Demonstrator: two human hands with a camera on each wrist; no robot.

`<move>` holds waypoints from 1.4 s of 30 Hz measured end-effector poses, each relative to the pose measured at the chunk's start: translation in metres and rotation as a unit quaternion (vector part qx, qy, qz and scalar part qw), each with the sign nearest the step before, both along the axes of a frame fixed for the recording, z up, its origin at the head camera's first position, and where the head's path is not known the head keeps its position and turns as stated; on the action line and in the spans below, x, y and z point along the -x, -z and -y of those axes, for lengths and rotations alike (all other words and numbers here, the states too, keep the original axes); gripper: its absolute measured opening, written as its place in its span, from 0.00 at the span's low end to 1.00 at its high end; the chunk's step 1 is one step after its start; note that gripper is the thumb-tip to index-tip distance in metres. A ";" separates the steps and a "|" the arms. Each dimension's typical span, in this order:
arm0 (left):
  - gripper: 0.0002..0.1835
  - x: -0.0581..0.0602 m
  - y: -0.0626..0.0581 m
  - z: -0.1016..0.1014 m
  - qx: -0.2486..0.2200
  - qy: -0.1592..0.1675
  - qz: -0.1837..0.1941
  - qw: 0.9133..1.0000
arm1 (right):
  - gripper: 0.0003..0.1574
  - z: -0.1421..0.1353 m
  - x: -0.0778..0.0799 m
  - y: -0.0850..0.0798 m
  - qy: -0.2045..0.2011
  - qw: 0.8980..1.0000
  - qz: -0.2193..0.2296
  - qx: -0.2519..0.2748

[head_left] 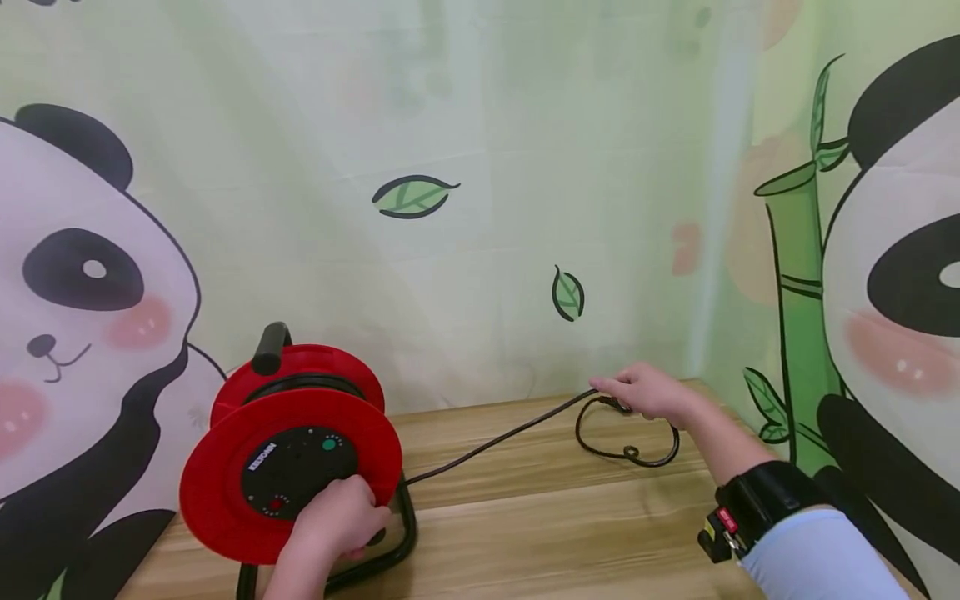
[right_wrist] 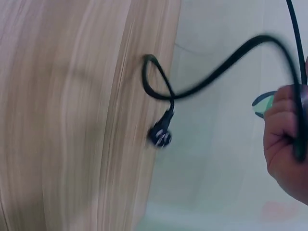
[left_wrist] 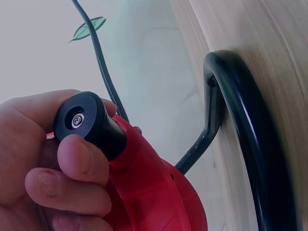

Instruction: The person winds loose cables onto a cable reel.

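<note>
A red cable reel (head_left: 202,492) with a black centre panel and black tube stand stands at the left in the head view. My left hand (head_left: 337,517) grips the black crank knob (left_wrist: 89,120) on its face, fingers curled round it in the left wrist view. From the reel a black cable (head_left: 495,442) runs taut to my right hand (head_left: 648,390), which holds it above the table's far side. Beyond that hand the free end hangs in a loop, with a black plug (right_wrist: 160,132) on its end in the right wrist view.
The wood-grain table (head_left: 525,542) lies under the reel and the cable. A pale green curtain (head_left: 487,208) with panda and leaf prints stands close behind the table's back edge. The reel's black stand (left_wrist: 240,120) sticks out beside my left hand.
</note>
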State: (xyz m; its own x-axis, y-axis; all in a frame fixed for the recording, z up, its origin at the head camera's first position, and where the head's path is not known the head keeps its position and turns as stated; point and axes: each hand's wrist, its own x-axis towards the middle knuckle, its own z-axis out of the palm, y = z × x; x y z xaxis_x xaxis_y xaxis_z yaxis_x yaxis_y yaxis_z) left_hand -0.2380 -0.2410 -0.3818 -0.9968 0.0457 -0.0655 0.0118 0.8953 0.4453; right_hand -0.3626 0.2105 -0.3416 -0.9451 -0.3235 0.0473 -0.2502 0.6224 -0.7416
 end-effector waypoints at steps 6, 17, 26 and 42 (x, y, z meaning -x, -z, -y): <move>0.20 -0.001 0.000 -0.003 -0.002 0.007 -0.005 1.000 | 0.38 0.004 0.000 0.001 0.026 0.998 -0.050 -0.025; 0.21 0.001 -0.001 -0.002 -0.012 0.009 -0.006 1.000 | 0.39 0.004 0.000 0.005 0.045 0.997 -0.049 -0.037; 0.20 -0.002 0.011 0.017 -0.040 0.005 0.033 0.999 | 0.39 0.018 0.000 0.011 0.034 0.998 -0.043 -0.019; 0.07 -0.015 0.010 0.047 -0.017 -0.037 0.070 0.997 | 0.37 0.058 -0.002 0.015 0.000 0.999 -0.046 0.017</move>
